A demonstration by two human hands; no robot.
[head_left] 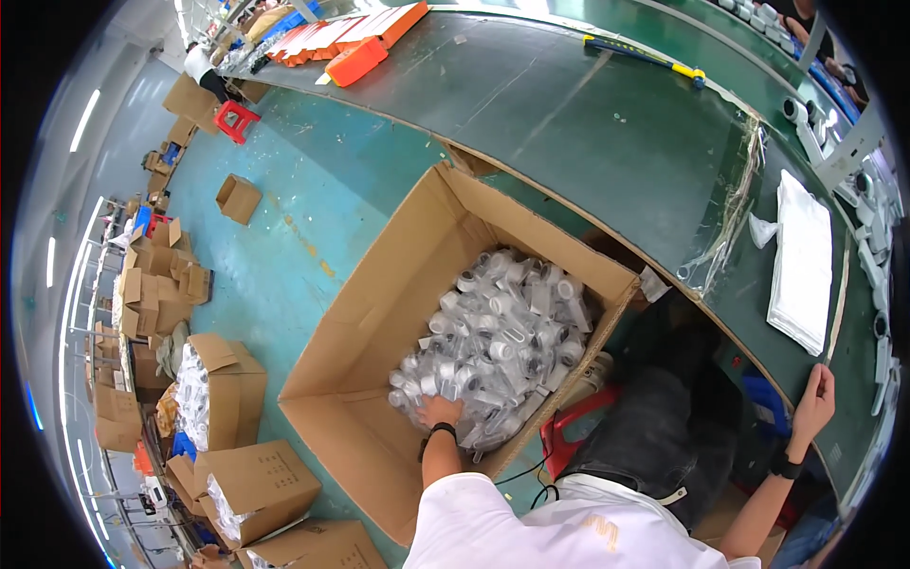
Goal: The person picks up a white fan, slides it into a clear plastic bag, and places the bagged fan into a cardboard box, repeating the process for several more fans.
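My left hand (441, 410) reaches down into a large open cardboard box (365, 313), at the near left side of a heap of white round-ended parts in clear plastic (502, 332). Its fingertips are partly hidden among these parts, so their grip does not show. Out to the right, my right hand (813, 406) is raised beside the edge of the dark green worktable (559, 123). Its fingers are curled together, with nothing visible in them. Just beyond it lies a stack of flat white bags (802, 266).
A red stool (561, 431) stands close to the box. Filled cartons (256, 488) line the left side, and a small open carton (238, 199) sits on the floor. The worktable bears orange packages (355, 59) and a yellow-and-black tool (645, 59). White devices (867, 247) line its far right.
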